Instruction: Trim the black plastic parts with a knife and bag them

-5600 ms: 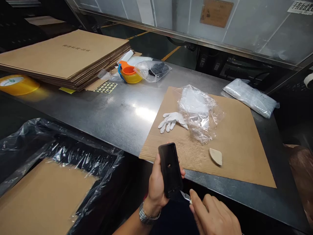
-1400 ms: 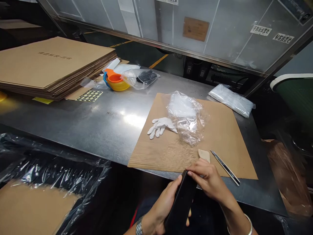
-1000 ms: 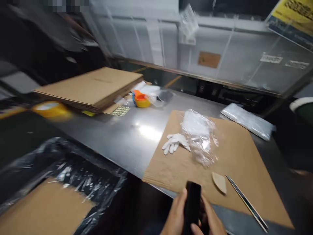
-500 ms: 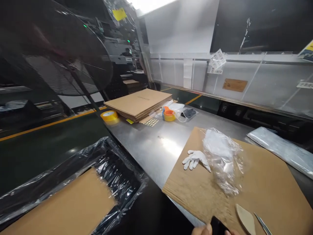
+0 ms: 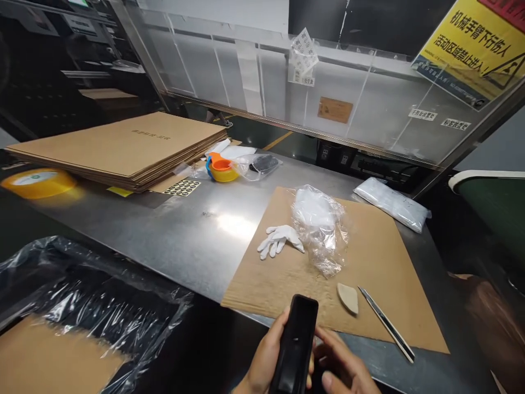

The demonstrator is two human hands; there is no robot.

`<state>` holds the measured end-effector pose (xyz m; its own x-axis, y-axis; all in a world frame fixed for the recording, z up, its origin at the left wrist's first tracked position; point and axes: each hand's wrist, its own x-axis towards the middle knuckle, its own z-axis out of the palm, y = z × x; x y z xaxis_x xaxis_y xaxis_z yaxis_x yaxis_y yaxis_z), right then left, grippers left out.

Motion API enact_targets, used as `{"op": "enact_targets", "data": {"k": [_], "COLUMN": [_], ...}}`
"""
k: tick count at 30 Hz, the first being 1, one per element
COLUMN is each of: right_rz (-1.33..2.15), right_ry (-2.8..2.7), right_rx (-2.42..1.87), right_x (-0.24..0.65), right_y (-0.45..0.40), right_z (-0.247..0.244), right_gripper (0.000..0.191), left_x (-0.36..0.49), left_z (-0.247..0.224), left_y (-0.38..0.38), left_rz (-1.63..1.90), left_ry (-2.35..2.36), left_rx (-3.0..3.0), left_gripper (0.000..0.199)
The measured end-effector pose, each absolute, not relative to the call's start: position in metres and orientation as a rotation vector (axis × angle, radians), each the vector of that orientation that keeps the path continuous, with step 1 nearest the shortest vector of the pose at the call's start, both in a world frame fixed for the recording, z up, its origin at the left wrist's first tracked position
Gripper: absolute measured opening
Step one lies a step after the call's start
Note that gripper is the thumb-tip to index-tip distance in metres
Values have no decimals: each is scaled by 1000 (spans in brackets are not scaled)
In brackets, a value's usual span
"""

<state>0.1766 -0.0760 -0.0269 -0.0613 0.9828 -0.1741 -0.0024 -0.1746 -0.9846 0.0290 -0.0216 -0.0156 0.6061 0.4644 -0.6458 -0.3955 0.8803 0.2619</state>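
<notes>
My left hand is wrapped round a long black hollow part that looks like a narrow plastic tray or cover, held tilted over the table's front edge. Fingertips show along its right side. My right hand is just right of the part, thumb and fingers apart, its index fingertip close to or touching the side. Beyond the hands, a beige wedge-shaped pad and a slim utility knife lie on the brown cardboard sheet. A white glove lies beside a crumpled clear plastic bag.
Stacked cardboard is at the back left, near a yellow tape roll and an orange-yellow tape roll. A clear-wrapped pack lies at right. At lower left stands a container lined with black plastic. A panelled barrier runs behind the table.
The view has swung right and down, bringing both hands and the black part fully into sight. The part now stands more upright in the view, with my right fingers spread beside it.
</notes>
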Motion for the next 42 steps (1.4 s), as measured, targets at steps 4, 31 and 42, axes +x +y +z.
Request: {"op": "enact_targets", "data": {"k": [4,31,42], "right_rz": [1252,1420,1347], "right_ry": [-1178,-789,-527], "right_rx": [-1458,-1341,-1358], "right_x": [193,168,175], "right_y": [-68,-38,-31], "right_z": [-16,-13,-9], "right_gripper": [43,42,44], "left_x": [32,26,15], "left_z": [-12,-11,11], "left_y": [-21,-32,-37], "left_rz": [423,669,576], "left_ry": [755,759,781], "left_rx": [111,300,364], "left_gripper": [77,54,42]}}
